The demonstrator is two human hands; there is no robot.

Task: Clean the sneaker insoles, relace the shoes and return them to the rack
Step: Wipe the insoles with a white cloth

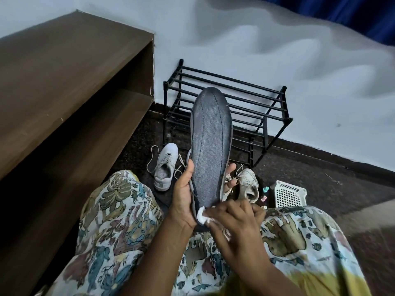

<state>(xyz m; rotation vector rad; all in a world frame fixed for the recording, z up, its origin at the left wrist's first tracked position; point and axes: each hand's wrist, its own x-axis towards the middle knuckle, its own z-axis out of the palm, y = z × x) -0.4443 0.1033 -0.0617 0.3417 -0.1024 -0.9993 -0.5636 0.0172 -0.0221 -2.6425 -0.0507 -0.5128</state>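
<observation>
Head view. Your left hand (183,197) grasps grey insole (210,146) by its lower half, toe end up: thumb along left edge, fingertips wrapping round right edge. Your right hand (235,214) pinches white wad (202,215) against insole's heel end, beside left palm. On dark floor beyond your knees: left sneaker (165,167), right sneaker (248,184), laces loose. Black rack (267,116) behind them, against wall. White basket (288,193) right of sneakers.

The left hand (183,197) is held upright, thumb and fingers clasped round the insole (210,146); the right hand (235,216) is pressed to its heel, a white wipe (202,215) pinched.
</observation>
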